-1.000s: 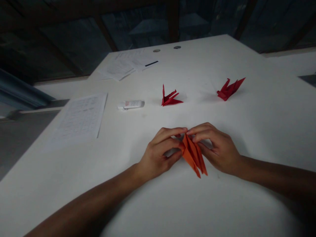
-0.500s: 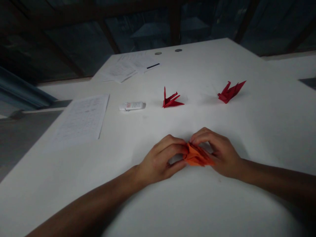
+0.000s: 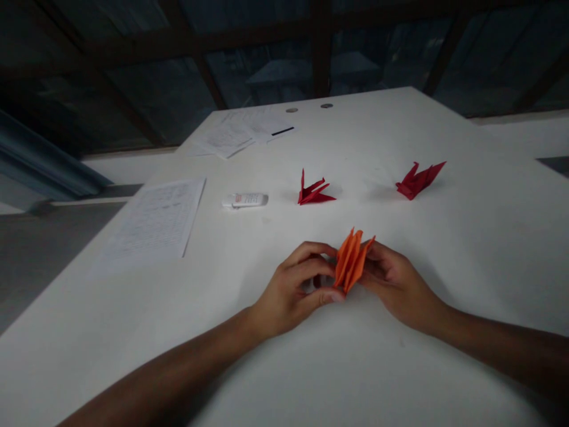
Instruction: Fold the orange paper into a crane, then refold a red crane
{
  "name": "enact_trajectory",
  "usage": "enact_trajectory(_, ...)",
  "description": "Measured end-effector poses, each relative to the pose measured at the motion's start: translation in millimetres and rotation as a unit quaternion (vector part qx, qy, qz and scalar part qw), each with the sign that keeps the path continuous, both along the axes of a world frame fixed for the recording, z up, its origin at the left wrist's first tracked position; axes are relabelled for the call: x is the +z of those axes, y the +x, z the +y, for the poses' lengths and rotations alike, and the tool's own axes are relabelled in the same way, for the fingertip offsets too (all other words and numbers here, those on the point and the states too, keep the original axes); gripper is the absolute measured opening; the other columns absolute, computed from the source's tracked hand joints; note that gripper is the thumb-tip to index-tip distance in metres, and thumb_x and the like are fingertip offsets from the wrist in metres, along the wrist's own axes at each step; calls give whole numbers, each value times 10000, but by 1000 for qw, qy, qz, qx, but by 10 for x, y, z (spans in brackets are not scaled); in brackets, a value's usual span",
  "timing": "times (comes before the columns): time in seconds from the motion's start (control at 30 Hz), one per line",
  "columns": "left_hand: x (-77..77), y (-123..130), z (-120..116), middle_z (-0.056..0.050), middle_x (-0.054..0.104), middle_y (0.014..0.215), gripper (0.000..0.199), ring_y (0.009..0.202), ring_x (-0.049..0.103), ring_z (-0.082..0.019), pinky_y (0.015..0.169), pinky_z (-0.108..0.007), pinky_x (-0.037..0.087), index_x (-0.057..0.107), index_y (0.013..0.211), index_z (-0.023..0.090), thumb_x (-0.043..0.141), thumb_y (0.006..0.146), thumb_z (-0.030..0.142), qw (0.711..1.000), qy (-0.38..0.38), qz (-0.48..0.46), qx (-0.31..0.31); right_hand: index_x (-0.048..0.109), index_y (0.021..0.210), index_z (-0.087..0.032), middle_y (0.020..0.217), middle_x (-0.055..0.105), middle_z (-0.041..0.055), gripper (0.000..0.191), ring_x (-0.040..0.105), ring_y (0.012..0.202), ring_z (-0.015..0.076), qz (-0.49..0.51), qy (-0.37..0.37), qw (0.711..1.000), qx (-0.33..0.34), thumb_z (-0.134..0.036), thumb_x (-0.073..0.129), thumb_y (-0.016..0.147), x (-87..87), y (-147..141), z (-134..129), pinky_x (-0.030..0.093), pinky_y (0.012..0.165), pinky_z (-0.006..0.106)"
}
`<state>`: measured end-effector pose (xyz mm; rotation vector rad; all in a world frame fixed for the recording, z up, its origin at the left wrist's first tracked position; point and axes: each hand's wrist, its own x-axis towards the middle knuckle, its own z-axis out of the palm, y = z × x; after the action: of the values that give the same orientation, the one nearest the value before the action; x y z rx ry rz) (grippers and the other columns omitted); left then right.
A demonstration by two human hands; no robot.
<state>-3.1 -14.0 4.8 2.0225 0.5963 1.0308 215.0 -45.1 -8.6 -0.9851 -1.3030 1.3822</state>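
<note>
An orange folded paper with several upright pointed layers is held between my two hands, just above or on the white table; I cannot tell which. My left hand grips its left side, with the thumb at the lower edge and the fingers at the side. On the right side, my right hand has its fingers closed on the paper, and some fingertips are hidden behind it. Beyond the hands stand two red origami cranes, one red crane near the middle and another red crane to the right.
A white marker-like object with printing lies left of the cranes. Printed sheets lie at the left, and more papers are at the far left. Two small round discs sit near the far edge, one disc on the right. Dark windows stand behind.
The orange paper has turned from lying flatter and pointing right to standing up, with its layers spread upward. Fingers of both hands have shifted around it. The view has tilted slightly up.
</note>
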Motion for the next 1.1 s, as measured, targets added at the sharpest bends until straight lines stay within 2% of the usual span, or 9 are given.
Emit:
enact_trajectory(0.1,15,3,16,-129,679,1229,81,1060,698,-219,894,-348,604,733,959,187,740,905,247,1000,-13,7,-14,651,887,-244,880,703,4,153,691,834,182,-11,7,1000,-1,-327,778,869,13,-12,0,594,807,329)
enact_trajectory(0.23,22,-2,9,-124,723,1137,107,1020,715,-212,879,-346,615,733,983,187,751,895,246,1000,13,0,-12,663,938,-247,888,710,24,131,688,804,182,-35,50,998,-8,-345,744,902,23,10,-17,596,759,318)
enact_trajectory(0.4,-1,-15,-47,-130,723,1074,139,968,709,-209,838,-347,618,695,1035,184,727,900,186,993,118,-20,-15,675,998,-283,929,686,42,76,669,845,200,-89,222,971,-2,-229,683,945,9,81,-44,568,745,344)
enact_trajectory(0.53,-46,-21,-68,-111,728,1022,236,933,710,-199,798,-353,619,617,1120,204,666,912,105,991,123,-50,-20,668,1040,-306,929,678,33,167,658,863,192,-130,297,946,23,-161,634,965,21,96,-59,553,755,342)
enact_trajectory(0.67,-88,-46,-59,-107,710,1022,370,924,700,-194,780,-339,613,598,1237,202,686,893,96,991,123,-40,-26,654,1039,-287,945,658,32,204,647,860,170,-149,312,938,34,-104,618,957,37,84,-69,544,747,311)
enact_trajectory(0.8,-82,-69,-61,-117,694,1050,388,946,681,-195,790,-327,606,627,1267,194,687,898,91,990,135,-3,-30,647,1024,-281,947,642,28,217,643,848,161,-151,317,936,32,-81,615,946,42,81,-71,537,736,296)
enact_trajectory(1.0,-59,-62,-49,-84,650,975,204,891,658,-169,762,-288,592,675,1076,185,702,894,97,991,136,-7,4,618,1033,-279,1019,663,38,216,664,922,170,-158,315,936,22,-82,592,950,46,89,-75,553,807,312)
enact_trajectory(1.1,-48,-53,-30,-72,665,952,135,857,655,-156,749,-269,571,674,994,181,732,883,130,995,98,-1,16,594,1050,-281,1059,696,36,186,690,976,177,-157,272,949,23,-113,575,973,11,78,-90,556,851,320)
